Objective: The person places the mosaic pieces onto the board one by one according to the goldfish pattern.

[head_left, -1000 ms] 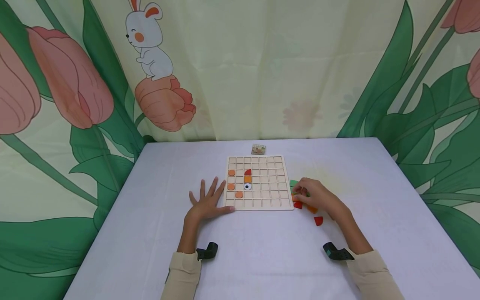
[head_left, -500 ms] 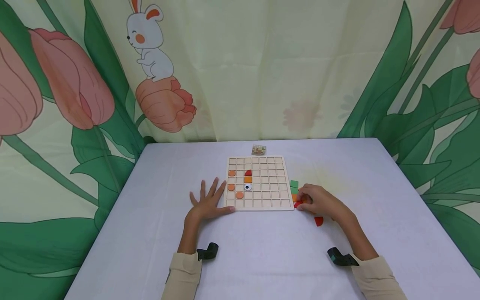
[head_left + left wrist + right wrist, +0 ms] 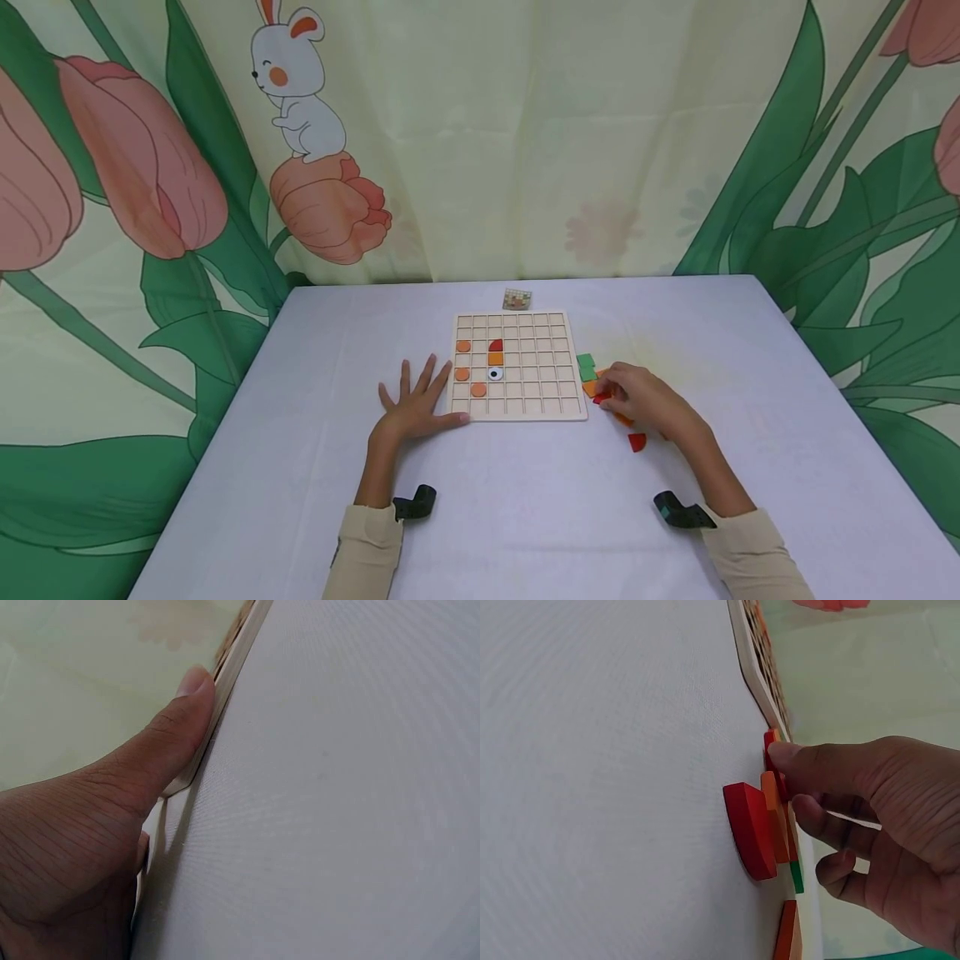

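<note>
My left hand (image 3: 412,412) lies spread at the left edge of a wooden grid board (image 3: 536,406). Its thumb (image 3: 180,724) rests along the board's near edge in the left wrist view. Just right of the board, my right hand (image 3: 637,396) pinches a red block (image 3: 774,761) between thumb and curled fingers, low over the table. Other blocks crowd around it: green (image 3: 586,367), orange (image 3: 589,389), and a red quarter-round block (image 3: 637,442) closer to me. My fingers partly hide the pile. On the grid sit several orange discs (image 3: 462,346), a red piece (image 3: 496,345), an orange square (image 3: 496,359) and an eye tile (image 3: 495,374).
A small patterned card (image 3: 517,299) lies behind the board's far edge. White cloth covers the table (image 3: 555,517). A printed curtain (image 3: 480,167) with tulips and a rabbit hangs behind it. Each wrist carries a black camera (image 3: 415,503).
My right hand came nearer to me onto the red block, then edged slightly away with it. The green and orange blocks beside it shifted a little. My left hand stayed in place.
</note>
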`<state>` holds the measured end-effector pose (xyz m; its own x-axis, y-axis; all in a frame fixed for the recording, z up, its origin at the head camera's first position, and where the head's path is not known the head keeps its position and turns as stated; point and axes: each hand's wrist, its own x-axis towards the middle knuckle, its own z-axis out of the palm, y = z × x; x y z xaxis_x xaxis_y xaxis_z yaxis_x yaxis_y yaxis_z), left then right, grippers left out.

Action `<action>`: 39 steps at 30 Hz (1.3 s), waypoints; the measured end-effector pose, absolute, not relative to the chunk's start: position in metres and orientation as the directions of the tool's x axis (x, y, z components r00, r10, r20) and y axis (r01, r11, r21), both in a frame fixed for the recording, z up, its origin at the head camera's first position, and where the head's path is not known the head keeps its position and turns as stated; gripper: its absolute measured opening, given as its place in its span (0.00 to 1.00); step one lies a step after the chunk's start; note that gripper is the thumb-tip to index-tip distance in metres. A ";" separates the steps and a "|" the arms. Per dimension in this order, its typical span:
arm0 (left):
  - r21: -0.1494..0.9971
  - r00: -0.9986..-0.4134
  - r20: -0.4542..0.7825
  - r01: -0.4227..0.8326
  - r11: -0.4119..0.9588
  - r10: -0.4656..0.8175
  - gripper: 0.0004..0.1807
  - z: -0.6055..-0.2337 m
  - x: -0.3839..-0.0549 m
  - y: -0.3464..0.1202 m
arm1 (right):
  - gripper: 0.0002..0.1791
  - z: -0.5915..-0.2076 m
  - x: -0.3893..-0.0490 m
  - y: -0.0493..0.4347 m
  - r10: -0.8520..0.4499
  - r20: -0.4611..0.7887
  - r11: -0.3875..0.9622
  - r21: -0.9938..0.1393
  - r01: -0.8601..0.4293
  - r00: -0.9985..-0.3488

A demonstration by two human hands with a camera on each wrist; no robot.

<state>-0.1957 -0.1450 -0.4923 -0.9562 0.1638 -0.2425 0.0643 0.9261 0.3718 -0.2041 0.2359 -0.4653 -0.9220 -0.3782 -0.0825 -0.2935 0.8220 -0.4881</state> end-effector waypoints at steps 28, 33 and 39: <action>0.356 -0.957 -0.246 0.062 0.933 0.157 0.57 -0.496 -0.198 -0.146 | 0.13 -0.466 -0.204 0.234 -0.293 -0.154 0.871 -0.451 -0.197 -0.944; 0.359 -0.957 -0.244 0.061 0.931 0.157 0.57 -0.496 -0.197 -0.146 | 0.12 -0.465 -0.202 0.239 -0.355 -0.118 0.843 -0.470 -0.263 -0.927; 0.368 -0.958 -0.241 0.061 0.928 0.158 0.57 -0.495 -0.197 -0.145 | 0.13 -0.460 -0.205 0.242 -0.429 -0.170 0.802 -0.524 -0.287 -0.887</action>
<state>-0.1971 -0.1453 -0.4947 -0.9575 0.1583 -0.2410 0.0609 0.9280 0.3675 -0.2048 0.2416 -0.4602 -0.8870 -0.4291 -0.1703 -0.2875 0.8020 -0.5236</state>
